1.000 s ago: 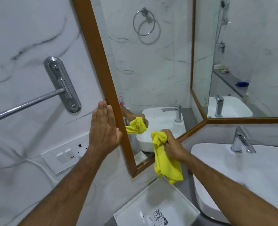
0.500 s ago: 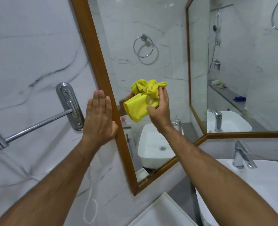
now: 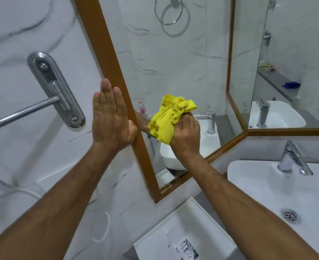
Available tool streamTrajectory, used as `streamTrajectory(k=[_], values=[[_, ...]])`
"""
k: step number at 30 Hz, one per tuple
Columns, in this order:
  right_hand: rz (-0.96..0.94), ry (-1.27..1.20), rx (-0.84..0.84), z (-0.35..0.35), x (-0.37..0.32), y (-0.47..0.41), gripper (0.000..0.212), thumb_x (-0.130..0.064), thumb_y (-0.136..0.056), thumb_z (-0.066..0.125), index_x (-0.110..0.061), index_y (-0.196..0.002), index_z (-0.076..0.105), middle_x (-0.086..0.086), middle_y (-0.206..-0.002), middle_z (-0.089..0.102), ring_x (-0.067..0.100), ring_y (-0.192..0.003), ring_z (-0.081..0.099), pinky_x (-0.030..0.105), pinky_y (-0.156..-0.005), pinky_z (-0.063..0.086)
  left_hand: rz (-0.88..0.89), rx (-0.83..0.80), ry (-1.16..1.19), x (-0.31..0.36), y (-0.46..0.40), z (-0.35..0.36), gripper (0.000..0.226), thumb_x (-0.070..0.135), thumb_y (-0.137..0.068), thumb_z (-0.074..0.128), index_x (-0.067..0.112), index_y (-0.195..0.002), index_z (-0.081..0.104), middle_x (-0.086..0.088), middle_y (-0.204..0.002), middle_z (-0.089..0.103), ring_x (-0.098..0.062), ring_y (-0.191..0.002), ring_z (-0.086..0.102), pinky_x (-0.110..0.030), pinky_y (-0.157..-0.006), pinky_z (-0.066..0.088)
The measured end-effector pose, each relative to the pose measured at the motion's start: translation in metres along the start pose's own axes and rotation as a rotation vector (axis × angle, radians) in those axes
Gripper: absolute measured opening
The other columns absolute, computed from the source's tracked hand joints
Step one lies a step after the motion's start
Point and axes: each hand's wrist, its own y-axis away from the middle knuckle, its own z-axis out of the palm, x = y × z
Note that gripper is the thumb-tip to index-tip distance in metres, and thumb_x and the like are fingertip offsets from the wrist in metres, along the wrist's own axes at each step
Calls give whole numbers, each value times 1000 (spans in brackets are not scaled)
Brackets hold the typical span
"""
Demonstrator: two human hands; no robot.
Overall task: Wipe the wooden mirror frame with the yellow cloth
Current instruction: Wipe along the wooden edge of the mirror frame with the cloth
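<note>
Grey worktop point(image 3: 199, 197) carries a white ceramic basin point(image 3: 267, 188) at 3 o'clock and a white rectangular tray point(image 3: 175, 235) at 6 o'clock.

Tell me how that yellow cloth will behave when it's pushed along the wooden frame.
The yellow cloth looks soft and floppy: it is bunched into folds in the right hand, so it will likely mould to the wooden frame rather than slide stiffly. It seems light, held easily in one fist. Loose folds may trail or shift unless gripped firmly.
</note>
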Motion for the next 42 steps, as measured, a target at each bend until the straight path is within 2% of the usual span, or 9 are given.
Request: streamTrajectory(k=[14, 21, 24, 28, 30, 33, 36, 39, 42], values=[[346, 71, -735, 26, 4, 152, 24, 8, -77, 48, 11, -86, 70, 27, -79, 68, 37, -69, 68, 37, -65, 60, -81, -23, 14, 17, 19, 27, 98, 31, -75, 50, -16, -147, 4, -43, -151, 4, -53, -144, 3, -54, -122, 1], [179, -205, -1073, 15, 23, 151, 47, -34, -95, 48, -16, -138, 52, 8, -148, 48, 24, -135, 47, 33, -113, 37, -80, -119, 41, 20, 19, 21, 103, 32, -70, 54, -18, -146, 5, -48, -148, 6, -57, -142, 7, -62, -117, 9], [286, -382, -1214, -19, 31, 117, 29, -27, -95, 54, -8, -109, 71, 17, -120, 70, 31, -112, 64, 35, -88, 51, -99, -151, 39, 23, 20, 5, 105, 28, -68, 67, -18, -144, 12, -47, -148, 8, -59, -142, 11, -65, -115, 15], [857, -815, -1074, -47, 20, 82, 26, -14, -100, 48, 1, -109, 68, 21, -116, 69, 37, -111, 64, 39, -85, 57, -36, -207, 38, 15, 23, -15, 94, 28, -65, 54, -19, -142, 28, -44, -150, 12, -58, -140, 19, -62, -117, 19], [1130, -1018, -906, -66, 9, 49, 18, -7, -98, 49, -3, -94, 67, 21, -105, 68, 40, -97, 68, 41, -65, 63, 14, -185, 8, 3, 19, -29, 94, 32, -64, 48, -18, -142, 30, -41, -151, 13, -55, -141, 20, -57, -118, 11], [1007, -940, -625, -91, -9, -24, 20, -2, -88, 63, 2, -69, 69, 27, -76, 72, 39, -63, 71, 55, -58, 61, 22, -44, -54, -19, -12, -57, 98, 33, -65, 45, -14, -147, 18, -39, -153, 11, -52, -145, 13, -57, -119, 7], [704, -686, -227, -126, -39, -113, 38, -16, -90, 55, -4, -54, 53, 23, -64, 67, 35, -57, 61, 45, -54, 50, 12, 99, -131, -45, -67, -94, 100, 34, -68, 43, -11, -150, 7, -38, -156, 3, -49, -148, 0, -58, -121, 3], [570, -590, 69, -164, -69, -200, 40, -34, -95, 42, -11, -63, 46, 24, -78, 66, 39, -68, 55, 34, -59, 30, -15, 150, -220, -72, -123, -131, 93, 36, -77, 36, -11, -151, 5, -36, -158, -3, -48, -148, -8, -57, -122, 1], [518, -574, 211, -185, -100, -282, 46, -43, -98, 37, -5, -96, 63, 22, -99, 69, 40, -92, 63, 39, -69, 42, 7, 188, -285, -101, -168, -161, 87, 39, -85, 33, -9, -152, 4, -35, -159, -4, -45, -149, -8, -55, -123, 0]])
